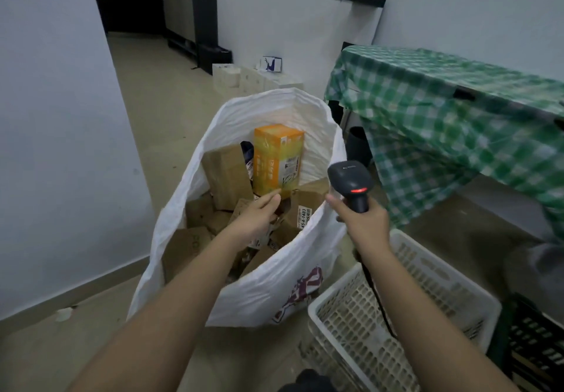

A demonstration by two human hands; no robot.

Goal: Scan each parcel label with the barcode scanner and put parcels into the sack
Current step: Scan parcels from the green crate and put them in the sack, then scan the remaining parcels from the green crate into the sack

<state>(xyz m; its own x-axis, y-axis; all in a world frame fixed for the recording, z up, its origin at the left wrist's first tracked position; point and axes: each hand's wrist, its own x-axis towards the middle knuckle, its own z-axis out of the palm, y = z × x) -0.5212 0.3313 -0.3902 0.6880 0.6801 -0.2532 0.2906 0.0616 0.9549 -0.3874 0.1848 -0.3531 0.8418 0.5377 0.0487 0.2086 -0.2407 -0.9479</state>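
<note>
A big white sack (268, 294) stands open on the floor, holding several brown cardboard parcels (227, 175). An orange box (279, 159) with a label stands upright at the back of the pile. My left hand (259, 216) reaches over the sack's mouth, fingers relaxed and holding nothing, its fingertips just below the orange box. My right hand (364, 223) grips the handle of a black barcode scanner (351, 181) above the sack's right rim; a red light glows on the scanner.
A white plastic crate (427, 272) sits on the floor at the right, the scanner's cable running across it. A table under a green checked cloth (442, 116) stands behind it. White boxes (244, 78) line the far wall. A dark crate (537, 346) sits at far right.
</note>
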